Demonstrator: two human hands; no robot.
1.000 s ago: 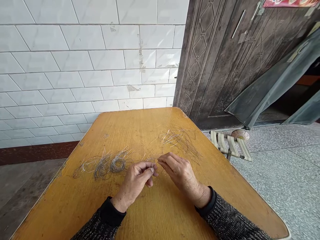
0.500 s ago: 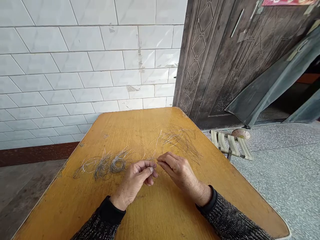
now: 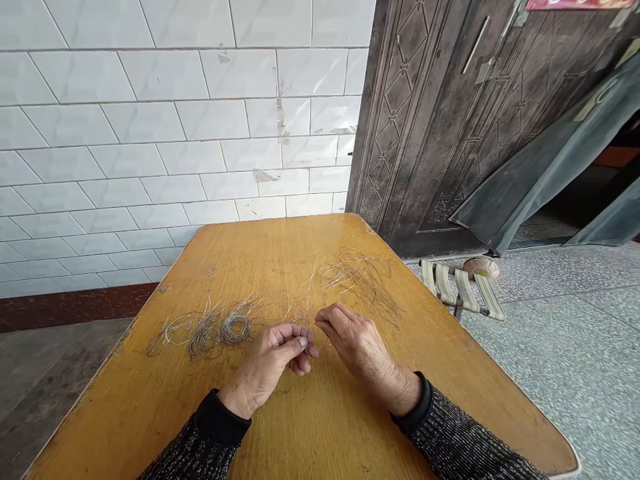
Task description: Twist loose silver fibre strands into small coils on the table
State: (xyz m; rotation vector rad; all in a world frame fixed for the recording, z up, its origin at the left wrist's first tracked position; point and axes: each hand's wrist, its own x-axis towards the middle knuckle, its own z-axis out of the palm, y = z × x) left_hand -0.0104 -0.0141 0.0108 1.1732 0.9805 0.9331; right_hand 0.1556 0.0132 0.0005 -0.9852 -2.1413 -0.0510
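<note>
My left hand (image 3: 273, 360) is closed in a pinch, thumb against the fingers, on a thin wire (image 3: 309, 293) whose pale end rises above the fingertips. Close beside it, my right hand (image 3: 360, 347) pinches at the same spot with its fingers pressed together; the fine strand between the two hands is hard to make out. Left of my hands lie a round coil of grey wire (image 3: 236, 325) and a looser wire bundle (image 3: 204, 333). A thin, open loop of wire (image 3: 173, 331) rests farther left. Beyond my right hand spreads a loose heap of wires (image 3: 357, 275).
The wooden table (image 3: 310, 427) reaches to a white tiled wall (image 3: 165, 120). At the right are a dark carved door (image 3: 425, 120), a hanging grey-green curtain (image 3: 545, 160) and a low strapped stool (image 3: 465, 288) with a round cushion-like thing (image 3: 481, 267) behind it.
The pale upright wire end above my hands has shifted slightly left. Both hands keep their pinch and have barely moved; the bundles lie as before.
</note>
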